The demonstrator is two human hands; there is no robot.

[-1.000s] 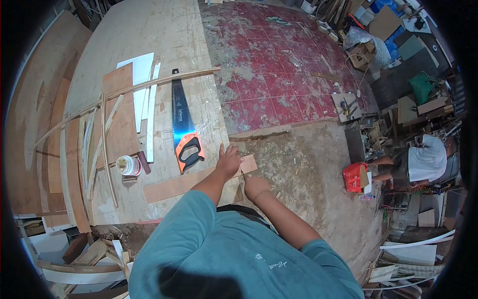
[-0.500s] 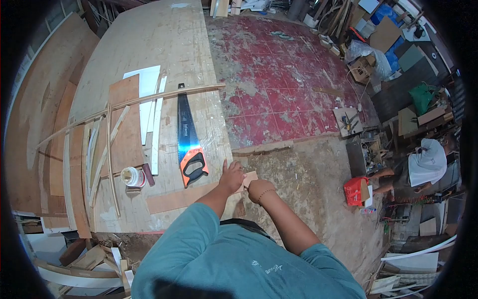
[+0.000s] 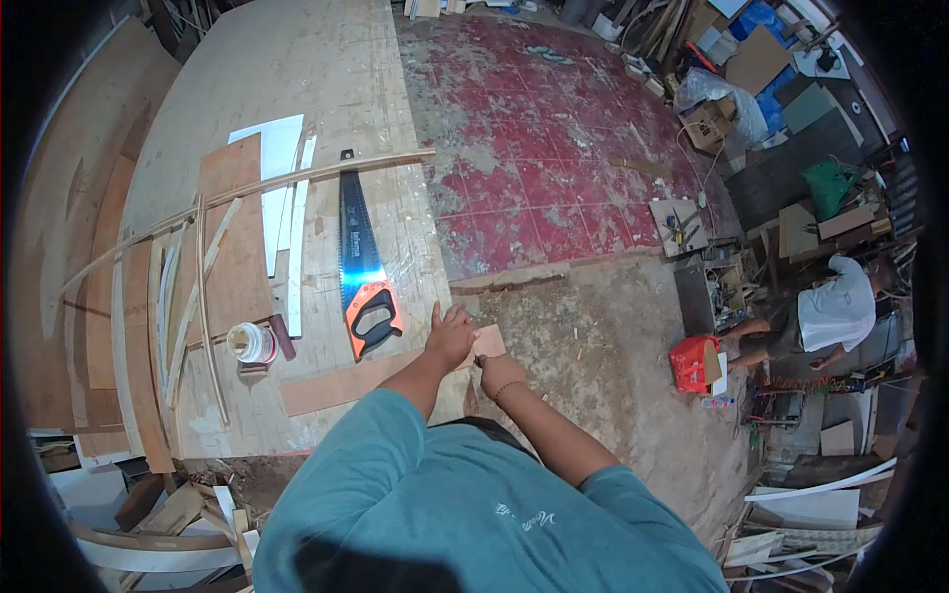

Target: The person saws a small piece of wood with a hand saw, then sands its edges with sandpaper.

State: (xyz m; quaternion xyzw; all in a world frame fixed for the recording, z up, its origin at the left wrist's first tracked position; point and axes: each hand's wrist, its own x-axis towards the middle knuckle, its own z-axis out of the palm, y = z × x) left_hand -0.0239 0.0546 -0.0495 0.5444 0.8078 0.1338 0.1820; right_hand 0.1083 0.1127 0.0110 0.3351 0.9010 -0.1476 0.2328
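A thin wooden strip (image 3: 346, 382) lies along the near edge of the table, its right end sticking out past the table's side. My left hand (image 3: 451, 337) rests on the strip near that side, fingers apart and pressing it down. Close by on the right, my right hand (image 3: 501, 375) is closed round a small dark object at the strip's lower edge; what it is cannot be made out. A handsaw (image 3: 363, 257) with an orange and black handle lies on the table, left of my left hand, its blade tip under a long thin wooden strip.
The wooden table (image 3: 326, 59) holds a white tub (image 3: 251, 343), brown boards (image 3: 232, 237) and white strips (image 3: 301, 237). Scrap wood (image 3: 188, 514) lies at the lower left. A person (image 3: 835, 314) is at the right, near a red bag (image 3: 695, 364).
The whole view has shifted slightly left and up. My right hand has moved down and a little away from my left hand, showing more of the strip's end and a dark object in its grip.
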